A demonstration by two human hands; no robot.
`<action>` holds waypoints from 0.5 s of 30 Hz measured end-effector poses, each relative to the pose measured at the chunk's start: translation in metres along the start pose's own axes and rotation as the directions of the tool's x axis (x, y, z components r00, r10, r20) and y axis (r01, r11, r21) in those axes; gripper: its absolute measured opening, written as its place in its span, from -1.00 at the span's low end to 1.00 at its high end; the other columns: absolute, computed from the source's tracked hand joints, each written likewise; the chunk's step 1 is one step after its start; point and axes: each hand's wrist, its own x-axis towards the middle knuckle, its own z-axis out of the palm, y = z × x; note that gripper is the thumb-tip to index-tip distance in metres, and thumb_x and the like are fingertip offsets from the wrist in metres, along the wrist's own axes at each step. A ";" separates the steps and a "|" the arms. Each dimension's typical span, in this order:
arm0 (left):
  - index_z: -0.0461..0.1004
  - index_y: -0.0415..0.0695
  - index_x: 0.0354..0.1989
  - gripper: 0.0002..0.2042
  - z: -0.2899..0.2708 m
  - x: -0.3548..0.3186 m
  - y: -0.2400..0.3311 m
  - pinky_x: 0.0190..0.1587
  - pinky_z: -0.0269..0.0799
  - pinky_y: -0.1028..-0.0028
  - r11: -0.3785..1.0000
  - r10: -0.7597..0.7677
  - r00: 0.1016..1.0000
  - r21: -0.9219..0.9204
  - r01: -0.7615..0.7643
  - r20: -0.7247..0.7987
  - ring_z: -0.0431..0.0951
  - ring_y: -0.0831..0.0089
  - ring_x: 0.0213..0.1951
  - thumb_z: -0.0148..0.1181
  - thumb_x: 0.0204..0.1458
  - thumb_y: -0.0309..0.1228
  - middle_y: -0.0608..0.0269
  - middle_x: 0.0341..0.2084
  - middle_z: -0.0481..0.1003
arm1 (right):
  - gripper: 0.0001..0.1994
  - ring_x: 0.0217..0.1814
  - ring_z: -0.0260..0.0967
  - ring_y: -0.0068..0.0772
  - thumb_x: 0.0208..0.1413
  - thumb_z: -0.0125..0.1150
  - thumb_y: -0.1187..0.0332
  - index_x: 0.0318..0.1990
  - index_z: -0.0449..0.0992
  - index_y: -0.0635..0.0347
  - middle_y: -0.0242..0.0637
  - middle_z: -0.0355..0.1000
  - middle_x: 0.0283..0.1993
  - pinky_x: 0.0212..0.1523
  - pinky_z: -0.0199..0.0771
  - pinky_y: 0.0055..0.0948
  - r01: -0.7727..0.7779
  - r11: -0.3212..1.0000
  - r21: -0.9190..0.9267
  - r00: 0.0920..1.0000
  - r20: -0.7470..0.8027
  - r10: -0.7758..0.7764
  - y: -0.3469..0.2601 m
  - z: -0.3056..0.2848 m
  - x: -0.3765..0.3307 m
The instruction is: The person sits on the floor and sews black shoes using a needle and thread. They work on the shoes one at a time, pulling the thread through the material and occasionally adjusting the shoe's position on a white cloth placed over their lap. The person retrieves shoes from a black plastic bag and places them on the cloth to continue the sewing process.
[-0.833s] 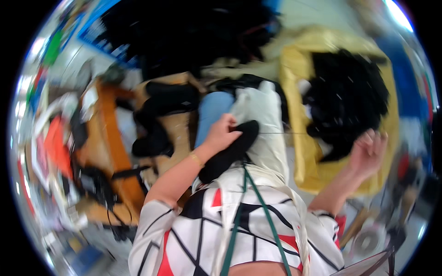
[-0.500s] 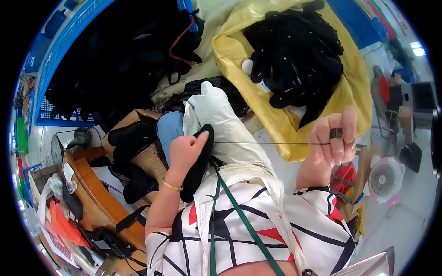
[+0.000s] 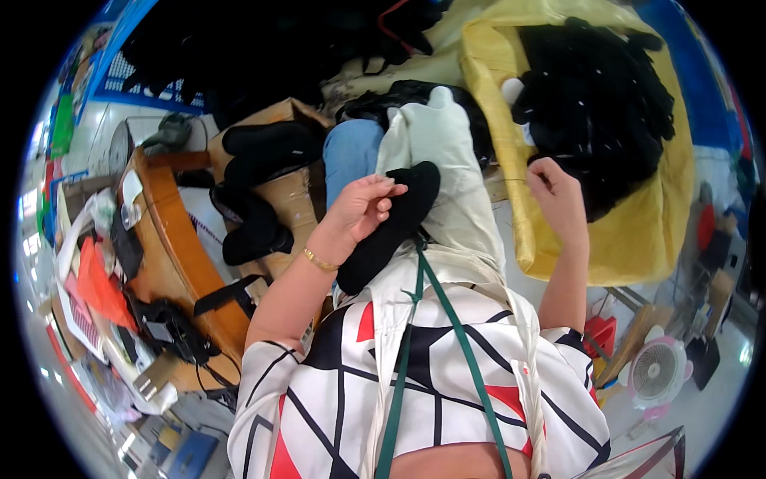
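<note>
nearest, a black slipper [image 3: 403, 215] slants across the pale apron [image 3: 459, 215] on the lap. over its far half, the left hand [image 3: 363, 206] draws thumb and fingers together; whether they pinch anything, i can't tell. the right hand [image 3: 556, 195] is raised, fingers curled in, contents unclear, before a yellow sack [image 3: 517, 215] of black pieces [image 3: 594, 112].
</note>
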 end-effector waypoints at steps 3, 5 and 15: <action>0.45 -0.11 -0.29 -0.93 -0.005 -0.004 0.005 -0.65 0.22 0.66 1.000 -0.021 0.997 0.004 0.021 0.075 0.36 0.68 -0.66 0.17 0.19 -0.42 0.30 -0.47 0.55 | -0.94 -0.36 0.40 -0.44 0.09 0.26 0.50 -0.30 0.52 0.27 -0.31 0.43 -0.39 -0.33 0.41 -0.48 0.235 0.972 -0.022 0.968 0.092 -0.232 -0.026 0.045 0.010; 0.46 -0.11 -0.31 -0.91 -0.002 -0.010 0.009 -0.69 0.17 0.64 0.993 -0.024 0.997 0.120 0.014 0.079 0.31 0.70 -0.71 0.20 0.18 -0.39 0.39 -0.62 0.45 | -0.92 -0.34 0.42 -0.31 0.06 0.28 0.46 -0.30 0.54 0.24 -0.30 0.43 -0.37 -0.31 0.43 -0.42 0.357 0.932 -0.055 0.919 0.200 -0.340 -0.044 0.076 0.013; 0.47 -0.12 -0.31 -0.91 -0.001 -0.018 0.006 -0.54 0.31 0.66 0.606 0.339 0.940 0.759 -0.237 0.023 0.37 0.71 -0.60 0.17 0.20 -0.39 0.45 -0.57 0.45 | -0.97 -0.29 0.39 -0.18 -0.04 0.26 0.37 -0.42 0.54 0.03 -0.32 0.37 -0.44 -0.31 0.42 -0.21 0.724 0.539 -0.431 0.690 0.434 -0.579 -0.035 0.155 0.039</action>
